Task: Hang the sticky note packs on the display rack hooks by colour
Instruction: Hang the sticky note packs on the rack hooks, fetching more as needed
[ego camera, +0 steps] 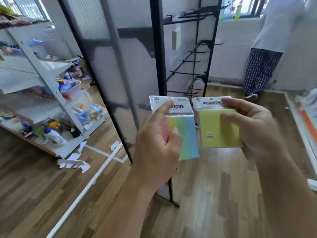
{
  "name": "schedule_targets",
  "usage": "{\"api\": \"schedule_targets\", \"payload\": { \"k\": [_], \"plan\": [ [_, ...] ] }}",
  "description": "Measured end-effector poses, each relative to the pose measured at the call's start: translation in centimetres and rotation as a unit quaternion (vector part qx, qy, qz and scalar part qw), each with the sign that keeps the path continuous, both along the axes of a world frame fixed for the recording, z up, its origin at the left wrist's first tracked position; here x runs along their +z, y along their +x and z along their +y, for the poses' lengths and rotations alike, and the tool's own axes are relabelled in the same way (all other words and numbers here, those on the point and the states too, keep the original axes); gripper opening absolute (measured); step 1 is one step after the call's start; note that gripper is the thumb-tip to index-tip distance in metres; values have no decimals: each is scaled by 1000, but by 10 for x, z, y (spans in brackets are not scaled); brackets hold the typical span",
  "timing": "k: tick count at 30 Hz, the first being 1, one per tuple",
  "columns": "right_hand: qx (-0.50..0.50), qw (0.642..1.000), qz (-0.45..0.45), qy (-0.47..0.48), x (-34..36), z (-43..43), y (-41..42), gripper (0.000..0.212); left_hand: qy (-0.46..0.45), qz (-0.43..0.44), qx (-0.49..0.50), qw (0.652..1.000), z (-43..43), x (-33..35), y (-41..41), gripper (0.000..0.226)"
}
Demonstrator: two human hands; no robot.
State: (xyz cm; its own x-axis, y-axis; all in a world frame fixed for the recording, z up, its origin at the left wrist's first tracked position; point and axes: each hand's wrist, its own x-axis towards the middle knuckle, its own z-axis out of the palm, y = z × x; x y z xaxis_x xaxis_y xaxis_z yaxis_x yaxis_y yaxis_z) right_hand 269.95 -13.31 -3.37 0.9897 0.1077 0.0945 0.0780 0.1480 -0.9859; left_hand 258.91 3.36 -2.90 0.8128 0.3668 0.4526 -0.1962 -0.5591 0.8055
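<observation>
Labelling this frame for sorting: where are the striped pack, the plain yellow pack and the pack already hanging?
multicolour sticky note pack (187, 134): head view, blue strip.
yellow sticky note pack (216, 131): head view, front face.
hanging yellow pack (176, 37): head view, pack's middle.

Hanging pack blurred; left hand hides multicolour pack's pink strip.

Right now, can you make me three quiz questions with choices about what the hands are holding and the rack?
1. Where is the striped pack?
A. left hand
B. floor
C. shelf

2. What colour is the pack in the right hand?
A. red
B. yellow
C. purple

3. What are most hooks on the black rack like?
A. full
B. broken
C. bare

Answers: 1 A, fingers wrap its side. 2 B, its face is plain yellow. 3 C, only one pale yellow pack hangs near the top.
</observation>
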Motion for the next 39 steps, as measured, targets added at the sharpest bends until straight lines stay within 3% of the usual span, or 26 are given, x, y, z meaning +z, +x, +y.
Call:
{"api": "schedule_targets", "payload": {
  "k": [10,22,29,39],
  "plan": [
    [-11,994,-91,52,21,-7,130,28,21,-75,13,997,-10,33,144,41],
    [177,965,-187,43,55,-50,311,51,86,-150,209,962,-74,70,273,50],
    [268,941,-198,53,68,-59,367,51,101,-124,323,933,-93,81,306,53],
    [325,910,-240,90,80,-20,408,47,115,-69,402,906,-86,69,323,55]
  ]
}}
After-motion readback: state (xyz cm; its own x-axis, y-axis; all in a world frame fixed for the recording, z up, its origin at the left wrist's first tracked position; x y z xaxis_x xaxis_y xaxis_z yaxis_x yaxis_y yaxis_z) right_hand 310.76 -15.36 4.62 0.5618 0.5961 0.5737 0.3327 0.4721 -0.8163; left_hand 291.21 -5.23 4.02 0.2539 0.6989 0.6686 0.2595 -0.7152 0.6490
